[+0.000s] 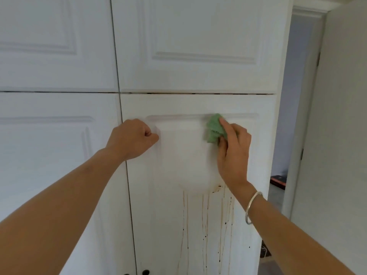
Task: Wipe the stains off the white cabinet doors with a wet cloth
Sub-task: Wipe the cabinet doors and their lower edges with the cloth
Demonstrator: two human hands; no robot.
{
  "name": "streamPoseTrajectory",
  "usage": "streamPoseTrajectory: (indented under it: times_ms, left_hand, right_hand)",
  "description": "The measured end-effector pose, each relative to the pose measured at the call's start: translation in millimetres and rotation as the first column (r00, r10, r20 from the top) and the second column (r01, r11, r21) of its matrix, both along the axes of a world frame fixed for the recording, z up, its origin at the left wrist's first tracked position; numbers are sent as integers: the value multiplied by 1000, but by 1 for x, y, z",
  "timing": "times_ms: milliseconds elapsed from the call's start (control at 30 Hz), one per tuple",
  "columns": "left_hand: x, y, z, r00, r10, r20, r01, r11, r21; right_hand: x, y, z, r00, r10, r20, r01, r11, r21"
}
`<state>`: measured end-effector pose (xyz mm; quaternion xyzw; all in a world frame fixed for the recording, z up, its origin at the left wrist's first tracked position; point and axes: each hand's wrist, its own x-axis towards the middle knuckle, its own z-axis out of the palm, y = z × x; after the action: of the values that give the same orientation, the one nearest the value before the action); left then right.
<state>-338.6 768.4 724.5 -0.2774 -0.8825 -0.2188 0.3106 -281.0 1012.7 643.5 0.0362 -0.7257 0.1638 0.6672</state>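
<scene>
While the right hand (234,147) is pressing the green cloth (214,130) against the lower right door (178,104), near the top of its raised panel, the index finger is lying straight on the cloth and the thumb is pinching its bunched lower edge. The left hand (133,138) is bracing on that door's left side, fingers curled into a fist and gripping nothing. Brown drip stains (206,215) are running down the door's lower half, below both hands, not yet wiped. Judging by that, the wiping should be heading downward along each streak, with flat, firm pressure and overlapping passes, turning the cloth to a clean face to avoid smearing. No brand, label or writing is showing.
</scene>
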Motion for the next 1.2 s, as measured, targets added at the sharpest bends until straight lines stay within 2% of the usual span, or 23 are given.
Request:
streamPoseTrajectory:
  times_ms: [100, 167, 267, 333, 400, 467, 533, 600, 667, 733, 867, 967, 1067, 1133, 1167, 1200]
  left_hand:
    - [-2, -2, -1, 1000, -8, 0, 8, 1000, -3]
    - [-6, -3, -2, 1000, -22, -22, 22, 1000, -12]
    - [-9, -2, -1, 998, -42, -55, 41, 999, -17]
    - [-9, -3, 0, 997, -47, -69, 46, 999, -15]
    - [-9, -4, 0, 997, -46, -67, 46, 999, -9]
    - [-8, -5, -1, 997, -39, -64, 39, 999, -4]
    - [-7, -5, -1, 998, -33, -62, 33, 999, 0]
    - [-7, -4, -1, 997, -39, -63, 39, 999, 4]
    - [-6, -3, -1, 997, -47, -60, 46, 999, -3]
    - [-7, -3, -2, 997, -43, -65, 42, 999, -12]
    - [-12, -2, -3, 996, -38, -74, 37, 999, -17]
    - [-11, -3, -2, 997, -44, -63, 44, 999, -2]
    - [-9, -5, 0, 998, -48, -37, 48, 999, 10]
    - [-8, -5, 1, 999, -43, -29, 43, 999, 17]
    - [-7, -5, 1, 999, -40, -26, 41, 999, 15]
    - [-7, -4, 0, 999, -34, -25, 35, 999, 13]
  right_hand:
    - [-19, -15, 7, 998, 10, -62, -17, 992, -126]
    - [-34, -38, -18, 995, 27, -95, -38, 993, -114]
    - [-48, -59, -79, 999, 24, -42, -17, 987, 158]
    - [-50, -57, -111, 999, -11, 34, -2, 932, 363]
    - [-40, -49, -117, 991, 0, 136, -72, 846, 528]
    - [-25, -47, -93, 973, -3, 232, -137, 800, 584]
    - [-18, -42, -55, 970, 43, 241, -153, 875, 459]
    - [-19, -36, -9, 997, 22, 71, -40, 965, 259]
    - [-27, -35, 20, 999, 51, -13, -49, 991, 123]
    - [-39, -43, 21, 996, 76, -38, -69, 985, 158]
    - [-54, -57, -35, 995, 78, -55, -58, 952, 302]
    - [-55, -50, -86, 999, 40, 20, -45, 869, 494]
    - [-39, -45, -126, 982, 11, 191, -126, 787, 604]
    - [-26, -45, -135, 943, 6, 332, -210, 785, 583]
    - [-20, -48, -136, 911, 33, 412, -261, 819, 512]
    - [-12, -53, -134, 861, 118, 495, -333, 866, 373]
